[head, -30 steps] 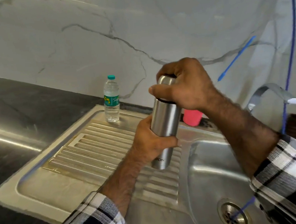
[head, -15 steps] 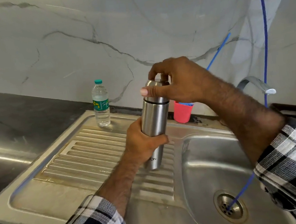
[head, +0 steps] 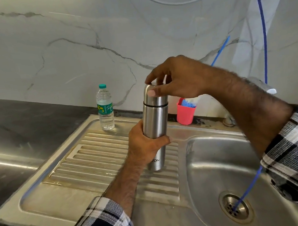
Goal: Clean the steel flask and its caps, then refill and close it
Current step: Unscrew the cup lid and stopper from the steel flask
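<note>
Left hand (head: pixel 145 142) grips steel flask (head: pixel 154 123) mid-body above the drainboard (head: pixel 93 155); right hand (head: pixel 176 78) pinches its cap (head: pixel 154 95). Risk: smooth steel may slip and fall toward the sink (head: pixel 214 161) beside it.

Left hand (head: pixel 146 144) grips flask (head: pixel 154 123) body; right hand (head: pixel 176 80) fingers (head: pixel 151 92) pinch cap (head: pixel 153 95).

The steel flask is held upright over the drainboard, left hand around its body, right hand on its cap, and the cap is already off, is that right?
Not quite. In the head view the cap is on the steel flask, not off. The rest holds: the flask is upright over the drainboard, left hand around its body, right hand on the cap.
</note>
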